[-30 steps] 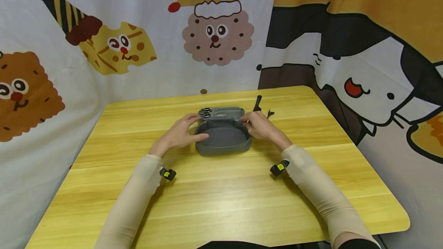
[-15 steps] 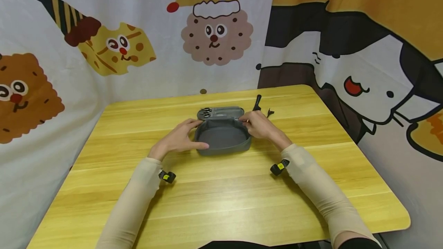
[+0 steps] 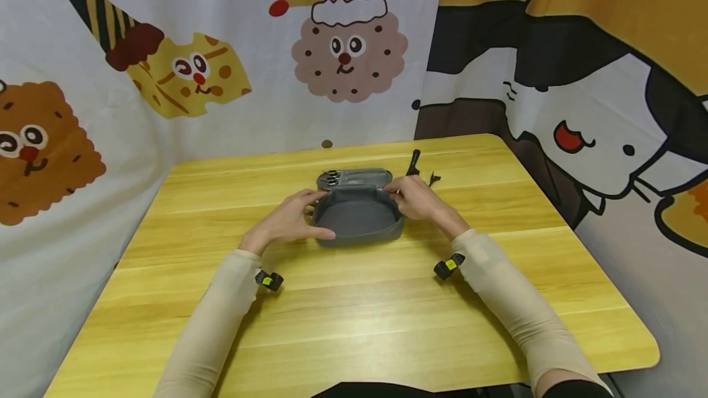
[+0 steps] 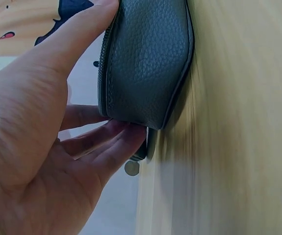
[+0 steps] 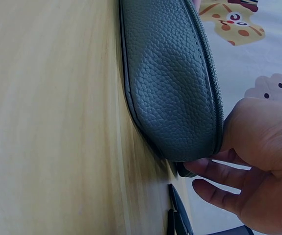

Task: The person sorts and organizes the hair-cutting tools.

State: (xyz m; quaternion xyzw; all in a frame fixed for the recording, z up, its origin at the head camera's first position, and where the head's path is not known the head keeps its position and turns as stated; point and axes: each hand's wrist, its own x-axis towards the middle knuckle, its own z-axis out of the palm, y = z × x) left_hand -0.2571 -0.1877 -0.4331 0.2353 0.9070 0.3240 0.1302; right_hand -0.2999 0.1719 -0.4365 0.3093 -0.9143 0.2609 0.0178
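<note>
A grey leather-textured zipper pouch [image 3: 358, 239] lies unzipped on the table, its lid [image 3: 362, 177] folded back behind it. Metal scissors [image 3: 332, 177] appear to sit at the lid's left end. My left hand [image 3: 284, 220] holds the pouch's left end, thumb over the front rim and fingers round the back corner. With bent fingers, my right hand [image 3: 419, 200] pinches the back right corner by the zipper edge; its fingertips are partly hidden. In the right wrist view that hand [image 5: 268, 161] is at the pouch's end [image 5: 172, 93].
Beyond my right hand lie a black handle [image 3: 413, 161] and a small black clip-like piece [image 3: 434, 179]. The wooden table [image 3: 354, 318] ends at a patterned curtain [image 3: 221, 134] behind.
My left hand has settled closer round the pouch's left end, its fingers moving slightly down from the lid to the back corner. The right hand stays at the back right corner.
</note>
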